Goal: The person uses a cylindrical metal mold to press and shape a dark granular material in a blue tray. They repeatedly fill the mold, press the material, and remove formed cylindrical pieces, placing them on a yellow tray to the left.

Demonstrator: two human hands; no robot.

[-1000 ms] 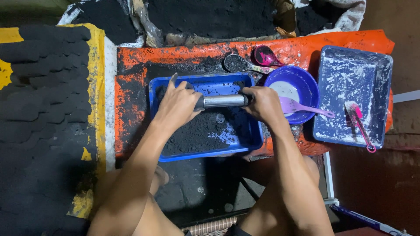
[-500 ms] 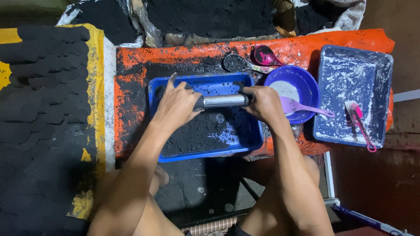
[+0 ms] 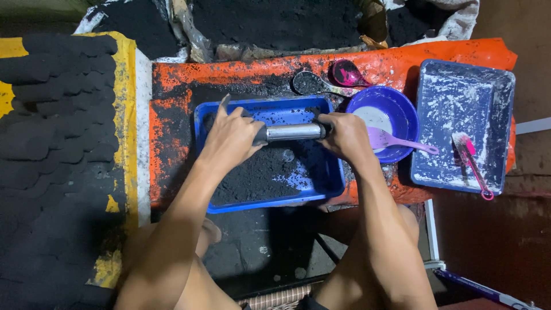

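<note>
One metal tube (image 3: 290, 132) lies with its long axis running left to right, level over the far half of the blue tray (image 3: 321, 178) of black powder. The left hand (image 3: 229, 138) has its fingers wrapped round one end; the right hand (image 3: 344, 136) grips the other. Beside the tray's right edge stand one purple bowl (image 3: 396, 112) and one white-smeared tray (image 3: 459, 103). Nothing has shifted since the earlier frames.

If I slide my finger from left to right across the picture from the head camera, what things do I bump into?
Black scalloped pieces on the yellow sheet → left hand → metal tube → right hand → purple bowl → powdery blue tray → pink spatula.
</note>
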